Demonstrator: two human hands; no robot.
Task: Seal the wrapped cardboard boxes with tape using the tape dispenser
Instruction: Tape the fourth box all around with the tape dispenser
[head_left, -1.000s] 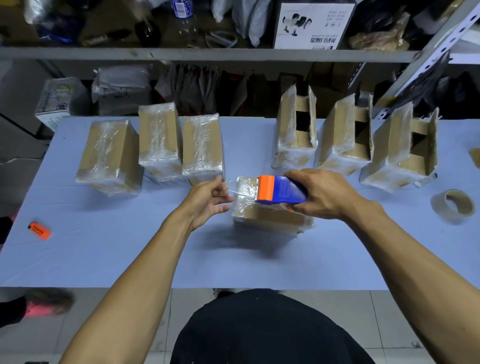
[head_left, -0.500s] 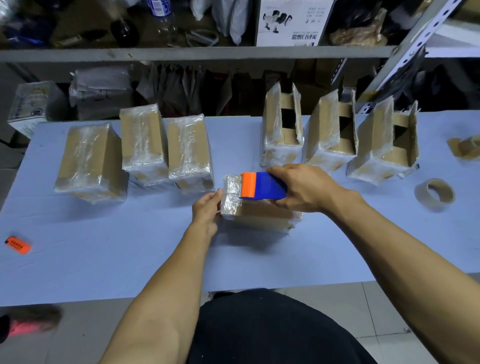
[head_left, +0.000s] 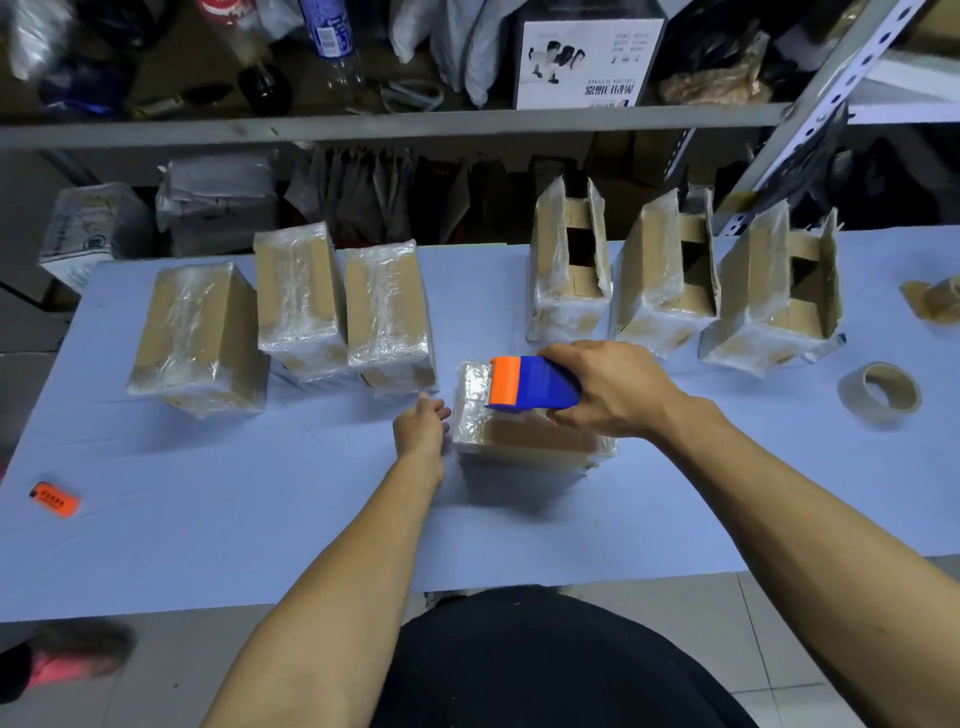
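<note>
A film-wrapped cardboard box (head_left: 524, 441) lies at the middle of the pale blue table (head_left: 260, 545). My right hand (head_left: 608, 392) grips a blue and orange tape dispenser (head_left: 530, 384) and holds it on the box's top near its left end. My left hand (head_left: 423, 428) presses with straight fingers against the box's left end face. Three wrapped boxes (head_left: 301, 301) stand closed at the back left. Three more wrapped boxes (head_left: 670, 275) with open ends stand at the back right.
A roll of brown tape (head_left: 880, 395) lies to the right, with another tape roll (head_left: 940, 301) at the far right edge. An orange lighter-like object (head_left: 54, 499) sits at the left. A cluttered metal shelf (head_left: 395, 124) runs behind the table.
My left hand let go of the pulled tape end and moved down to the box's left end face. The dispenser came down onto the box top at the left end.
</note>
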